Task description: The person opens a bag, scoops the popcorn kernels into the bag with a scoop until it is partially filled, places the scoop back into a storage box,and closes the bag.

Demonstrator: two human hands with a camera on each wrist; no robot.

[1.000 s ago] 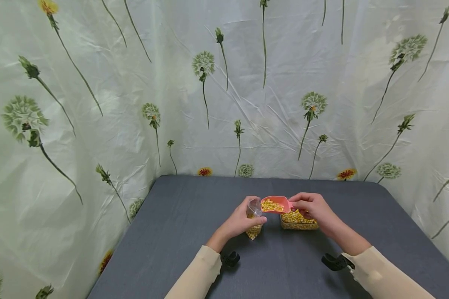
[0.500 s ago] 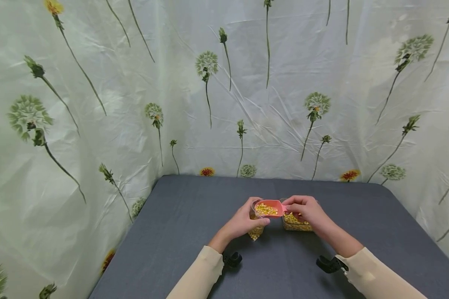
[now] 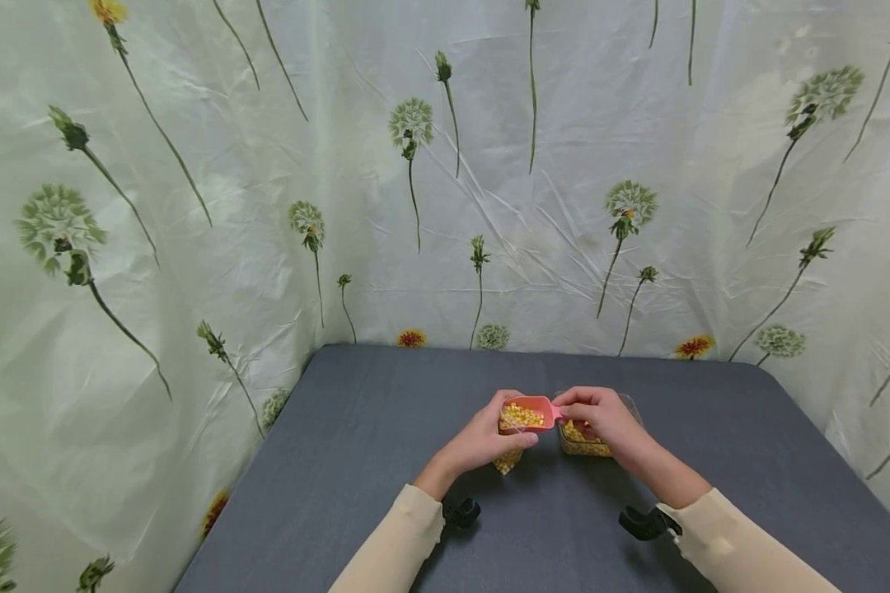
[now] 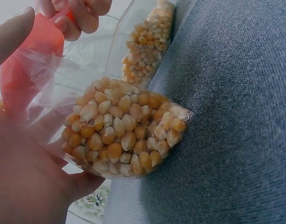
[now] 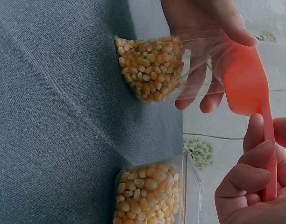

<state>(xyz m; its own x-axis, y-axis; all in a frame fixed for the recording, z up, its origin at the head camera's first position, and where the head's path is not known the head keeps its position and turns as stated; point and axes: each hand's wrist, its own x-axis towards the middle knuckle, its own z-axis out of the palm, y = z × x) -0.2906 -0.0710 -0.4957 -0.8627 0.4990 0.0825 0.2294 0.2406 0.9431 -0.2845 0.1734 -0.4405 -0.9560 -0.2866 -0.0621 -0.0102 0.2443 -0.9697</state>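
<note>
My left hand (image 3: 482, 436) holds a clear plastic bag (image 4: 124, 133) around its upper part, thumb on one side and fingers on the other. Corn kernels fill the bag's lower part, which comes to a pointed corner near the table. In my right hand (image 3: 601, 418) the handle of a coral-pink scoop (image 5: 248, 79) is pinched between thumb and fingers. The scoop's front end lies inside the bag's mouth, with kernels (image 3: 519, 417) still in its bowl. The left thumb is beside the scoop in both wrist views.
A clear rectangular container (image 5: 185, 184) with corn kernels stands on the dark grey table (image 3: 386, 428), partly behind the right hand in the head view. A white curtain (image 3: 356, 165) printed with dandelions hangs behind the table.
The right hand has moved left, carrying the loaded scoop from beside the bag into its mouth. More of the container's back right now shows. The left hand has stayed nearly in place.
</note>
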